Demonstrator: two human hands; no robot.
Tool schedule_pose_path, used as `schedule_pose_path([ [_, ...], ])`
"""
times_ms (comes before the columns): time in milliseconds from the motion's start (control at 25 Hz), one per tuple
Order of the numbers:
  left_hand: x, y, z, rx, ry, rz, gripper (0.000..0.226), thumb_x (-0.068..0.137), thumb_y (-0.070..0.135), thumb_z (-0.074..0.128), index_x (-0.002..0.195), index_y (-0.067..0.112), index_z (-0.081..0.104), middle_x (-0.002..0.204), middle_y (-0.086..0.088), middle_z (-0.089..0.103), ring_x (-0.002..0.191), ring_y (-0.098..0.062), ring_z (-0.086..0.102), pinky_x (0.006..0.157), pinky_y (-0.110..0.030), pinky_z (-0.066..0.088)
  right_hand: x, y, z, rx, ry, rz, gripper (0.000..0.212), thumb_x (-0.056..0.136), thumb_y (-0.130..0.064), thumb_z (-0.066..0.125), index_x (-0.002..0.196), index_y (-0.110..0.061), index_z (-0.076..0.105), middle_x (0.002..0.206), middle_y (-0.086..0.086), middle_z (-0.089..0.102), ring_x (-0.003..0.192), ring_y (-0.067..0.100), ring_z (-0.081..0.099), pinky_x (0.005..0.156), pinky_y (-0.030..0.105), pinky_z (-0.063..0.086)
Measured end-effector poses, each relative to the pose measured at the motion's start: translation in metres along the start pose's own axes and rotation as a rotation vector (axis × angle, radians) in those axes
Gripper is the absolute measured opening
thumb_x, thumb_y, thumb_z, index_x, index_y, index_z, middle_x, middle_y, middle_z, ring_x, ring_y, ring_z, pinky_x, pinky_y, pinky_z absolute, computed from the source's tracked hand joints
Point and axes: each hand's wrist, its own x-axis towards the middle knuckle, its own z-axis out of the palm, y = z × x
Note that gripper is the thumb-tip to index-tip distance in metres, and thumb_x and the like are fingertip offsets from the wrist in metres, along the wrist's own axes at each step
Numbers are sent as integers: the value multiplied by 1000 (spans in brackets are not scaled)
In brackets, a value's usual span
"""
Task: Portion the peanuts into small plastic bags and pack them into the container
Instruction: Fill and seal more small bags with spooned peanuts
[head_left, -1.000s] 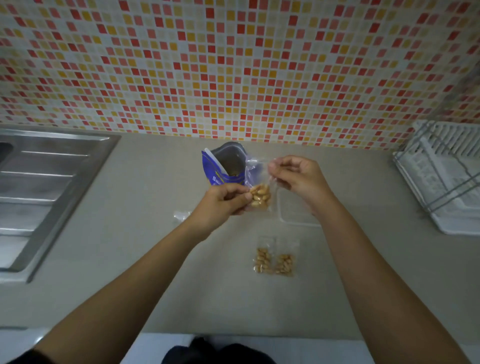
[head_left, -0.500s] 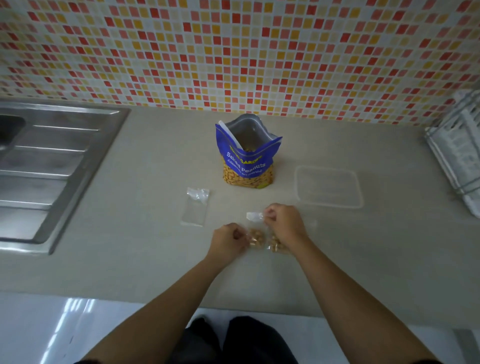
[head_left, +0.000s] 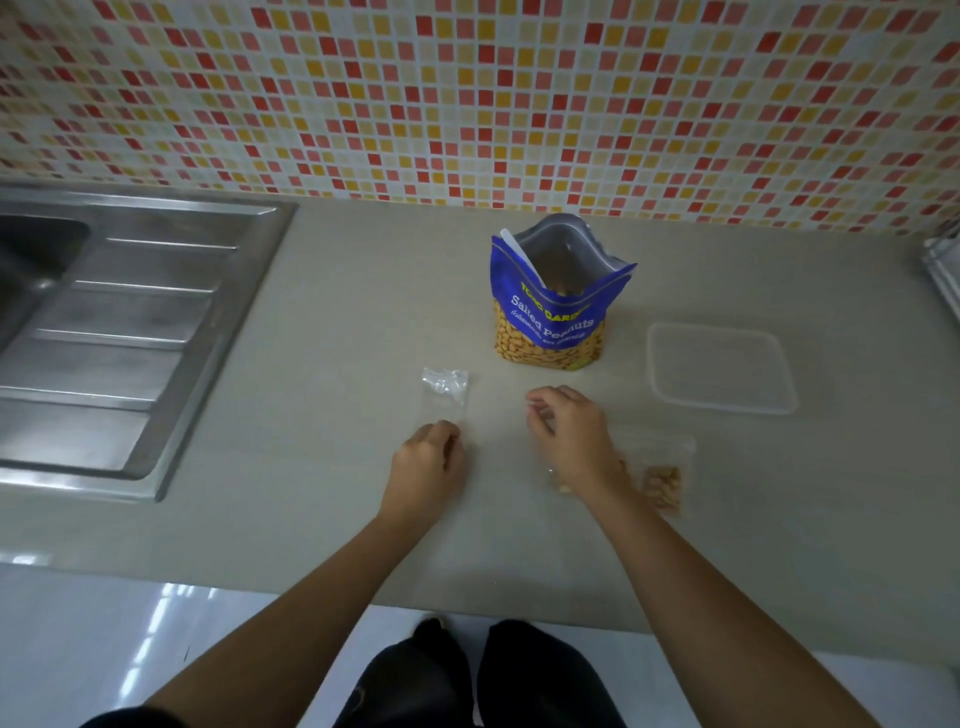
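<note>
Reaches forward with both bare forearms: left forearm (head_left: 291, 613) angled up and to the right, right forearm (head_left: 717, 603) angled up and to the left, wrists near straight. Holds left grip (head_left: 430, 460) palm down, knuckles up, fingers curled under at the far side. Pinch at those fingertips: not determinable. Holds right grip (head_left: 571, 436) apart from the left and slightly farther forward, back of hand up, fingers (head_left: 540, 410) loosely curled, thumb tip near forefinger tip, nothing visible between them.

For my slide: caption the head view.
Left hand at an empty bag, right hand over filled bags; peanut pouch and container stand behind.
</note>
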Motion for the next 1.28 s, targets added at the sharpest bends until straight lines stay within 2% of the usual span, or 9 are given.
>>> schedule_pose_path([
  [120,-1,-41,-11,250,19,193,39,86,27,41,103,4,68,103,-14,71,90,-32,68,75,-36,56,12,-19,29,46,-69,21,22,80,-7,61,100,-2,69,90,19,66,77,32,67,77,42,56],
  [240,-3,-66,-14,454,-97,347,56,97,43,24,119,9,63,124,-9,64,116,-26,60,90,-40,51,26,-31,50,-35,-125,-1,29,82,-6,60,110,2,64,101,24,63,92,37,63,87,37,47],
  [320,-4,-74,-14,507,-179,377,68,98,48,10,122,12,62,126,-4,63,121,-23,56,93,-42,49,33,-35,61,-85,-165,0,36,86,-8,58,120,3,58,115,24,59,107,35,58,96,30,39],
  [440,-2,-77,-13,509,-200,391,72,98,50,8,119,11,65,124,-4,65,122,-21,56,98,-39,46,39,-37,70,-107,-220,40,35,87,-12,58,119,1,60,122,23,57,114,33,55,101,29,37],
  [600,1,-78,-11,517,-133,455,69,98,50,13,115,9,66,120,-7,67,120,-23,57,103,-35,29,38,-37,74,-112,-211,44,38,82,-11,64,118,0,60,116,21,63,109,35,58,99,35,41],
  [720,2,-82,-10,492,-102,493,68,98,49,15,115,7,66,118,-8,68,119,-23,58,103,-34,28,42,-39,75,-88,-197,38,42,81,-9,64,122,-1,57,120,20,62,112,34,58,100,36,42],
  [920,3,-83,-10,447,-110,509,69,98,49,13,115,8,66,118,-7,68,118,-21,59,103,-32,33,44,-43,74,-126,-149,45,37,79,-9,66,115,-8,61,105,16,68,99,34,61,87,39,49],
  [1080,4,-85,-8,435,-75,528,68,98,49,15,115,7,66,118,-9,68,117,-22,60,103,-33,30,46,-46,71,28,-91,37,31,74,-3,69,104,-8,65,84,6,65,83,24,61,76,22,42],
  [1280,6,-87,-8,415,-65,500,64,97,50,19,117,10,65,120,-7,67,113,-23,61,99,-35,43,51,-49,61,251,-125,102,20,78,-5,68,95,-15,65,76,-4,59,69,2,55,70,9,43],
])
